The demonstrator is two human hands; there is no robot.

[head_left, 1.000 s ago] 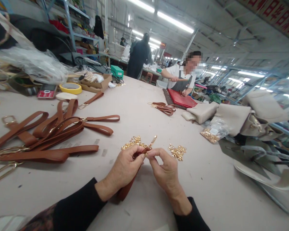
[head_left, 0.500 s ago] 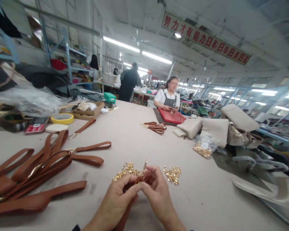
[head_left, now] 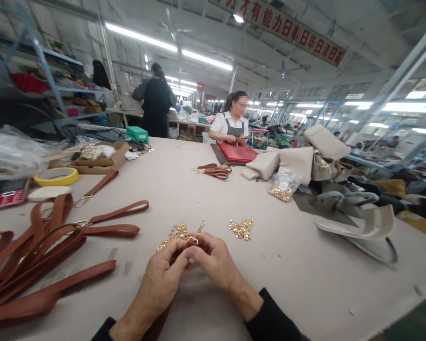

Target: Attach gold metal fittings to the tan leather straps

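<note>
Brown strap [head_left: 161,321] is mostly hidden by left hand [head_left: 161,275] and right hand [head_left: 218,263]

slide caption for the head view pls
Left hand and right hand hold a brown strap near small gold fittings.

A brown leather strap [head_left: 159,324], mostly hidden in the grasp, slants down toward the wearer. A golden metal loop [head_left: 192,240] shows at its upper part; a slim golden fitting [head_left: 201,226] tilts up just beyond.
</note>
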